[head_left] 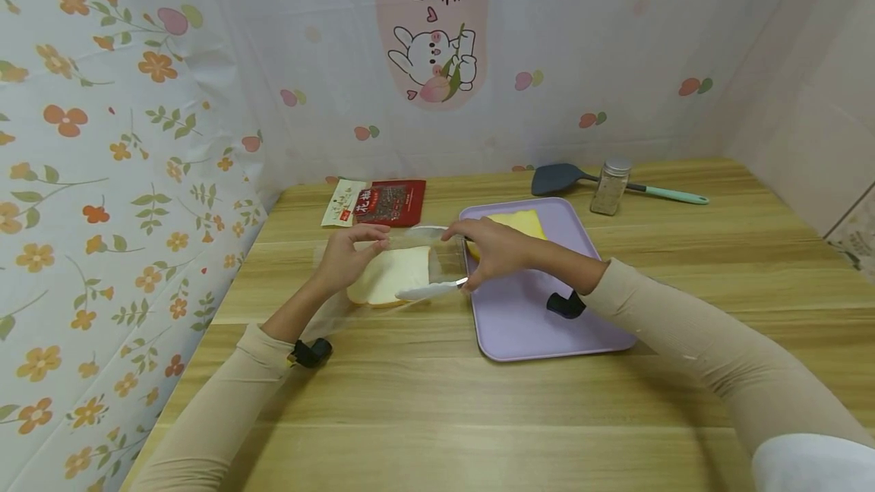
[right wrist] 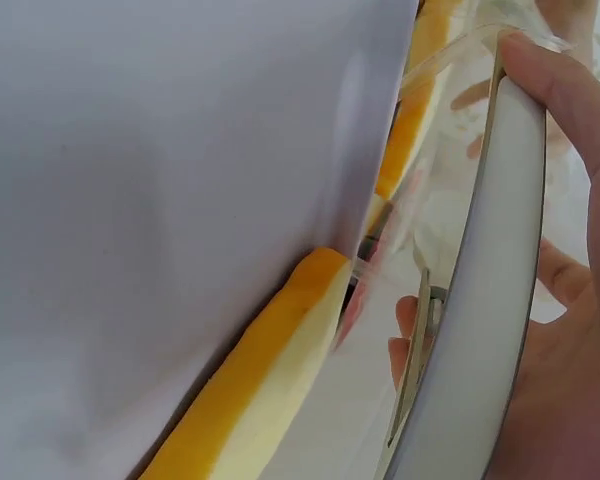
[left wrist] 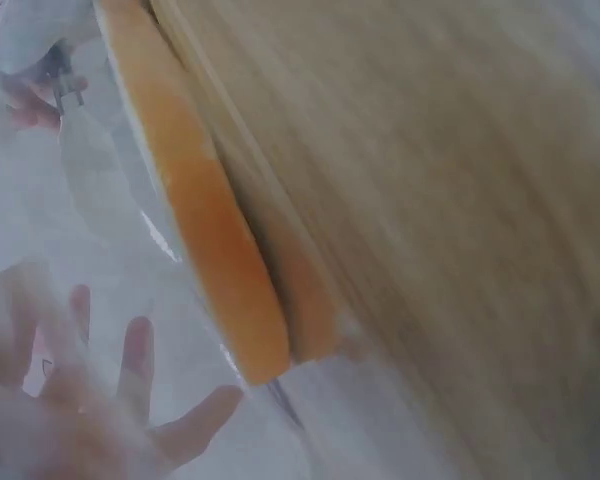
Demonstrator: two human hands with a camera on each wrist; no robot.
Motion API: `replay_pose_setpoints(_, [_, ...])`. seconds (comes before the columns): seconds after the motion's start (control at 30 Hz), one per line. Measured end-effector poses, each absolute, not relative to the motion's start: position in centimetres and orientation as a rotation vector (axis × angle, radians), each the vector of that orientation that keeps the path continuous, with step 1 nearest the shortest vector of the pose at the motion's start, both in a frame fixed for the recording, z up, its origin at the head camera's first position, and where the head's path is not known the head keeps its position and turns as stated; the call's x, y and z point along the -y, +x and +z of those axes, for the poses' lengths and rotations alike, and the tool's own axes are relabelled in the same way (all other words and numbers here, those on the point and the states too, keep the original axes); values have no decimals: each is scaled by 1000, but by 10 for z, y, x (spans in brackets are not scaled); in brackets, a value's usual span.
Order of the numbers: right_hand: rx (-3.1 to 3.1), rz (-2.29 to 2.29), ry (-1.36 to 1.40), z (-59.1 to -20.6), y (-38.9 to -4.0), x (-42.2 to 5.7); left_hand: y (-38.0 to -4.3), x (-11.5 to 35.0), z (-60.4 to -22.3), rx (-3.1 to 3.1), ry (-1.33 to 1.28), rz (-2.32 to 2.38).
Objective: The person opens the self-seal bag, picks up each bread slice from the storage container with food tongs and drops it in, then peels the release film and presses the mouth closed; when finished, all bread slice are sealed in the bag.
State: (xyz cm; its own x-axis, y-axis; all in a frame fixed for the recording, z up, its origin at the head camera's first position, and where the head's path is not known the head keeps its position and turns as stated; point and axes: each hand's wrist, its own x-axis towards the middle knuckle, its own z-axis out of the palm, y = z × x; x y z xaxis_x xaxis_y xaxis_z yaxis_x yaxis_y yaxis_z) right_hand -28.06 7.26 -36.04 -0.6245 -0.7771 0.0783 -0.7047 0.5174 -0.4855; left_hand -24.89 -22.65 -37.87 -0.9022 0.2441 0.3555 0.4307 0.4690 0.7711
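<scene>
At the far left, well apart from the left grip, hangs a flower-printed cloth. The worktop spreads below and around both grips. The left grip is relaxed, clasping no solid thing; its fingers are parted and lie by the film of a clear bag, and the left wrist view is milky with that film. Just beyond the left grip, on its far side, two packets overlap: a pale packet and, to its right, a red packet. Right beside the left grip, between the two grips, a white bread slice lies flat inside the bag, its orange crust showing along the rim. Farther right, at the bag's mouth, a white curved frame is bowed apart into two strips. The right grip grasps this frame, thumb on the near strip and fingers on the far one. Under the right grip and to its right sits a lilac tray, with a yellow slice just behind the grip. Beyond the right grip, farther right, stand a lidded glass jar and, lying behind it, a dark spatula with a mint handle
</scene>
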Motion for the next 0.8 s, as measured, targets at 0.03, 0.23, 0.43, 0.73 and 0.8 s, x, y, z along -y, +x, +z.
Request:
replay_pose_setpoints(0.03, [-2607,-722,-1275,-360,-280,-73,-249,226,-379,2524,-585,-1404])
replay_pose_setpoints(0.23, [-2629,-715,-1257,-360,-277,-76,-249,225,-379,2527,-593,-1385])
replay_pose_setpoints(0.43, [-2673,-688,-1226,-363,-274,-79,-249,225,-379,2540,-595,-1378])
replay_pose_setpoints(0.73, [-2683,-802,-1275,-368,-276,-85,-248,226,-378,2553,-558,-1364])
replay_pose_setpoints(0.8, [-2675,-798,-1277,-367,-276,-87,-248,226,-378,2560,-552,-1360])
